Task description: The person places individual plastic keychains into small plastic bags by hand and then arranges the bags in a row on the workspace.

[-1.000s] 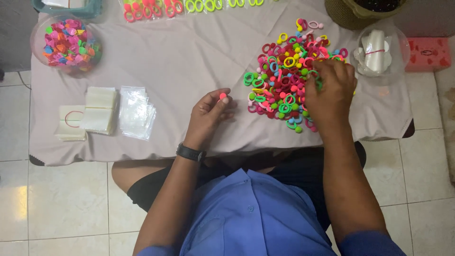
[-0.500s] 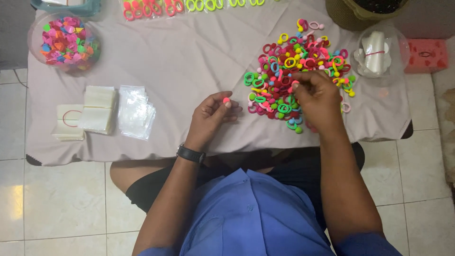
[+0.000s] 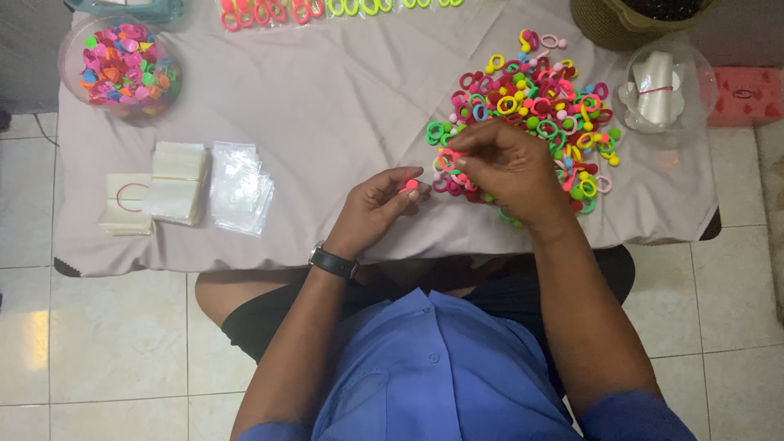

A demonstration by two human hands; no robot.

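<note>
From the head view, looking straight down, the person sits at a bench covered with a pale grey-pink cloth. The left hand rests near the bench's near edge, fingers curled, pinching a small pink bead-like piece between thumb and fingertips. A black wristwatch sits on that wrist. The right hand lies just right of the left, at the near left edge of a heap of small plastic rings with ball tops in pink, green, yellow and orange. Its fingers are bent together over a pink ring from the heap; it appears to grasp this ring, though the grip is partly hidden by the knuckles. The two hands are near each other but not touching.

At the far left stands a round clear plastic tub filled with bright mixed-colour pieces. Nearer, on the left, lie a stack of small white cards, a smaller stack bound with a red band just left of it, and a pile of clear plastic sleeves just right of it. At the far right sits a clear round tub holding a roll of clear bags, with a woven olive basket beyond it. Rows of pink and green rings in packets line the far edge.
</note>
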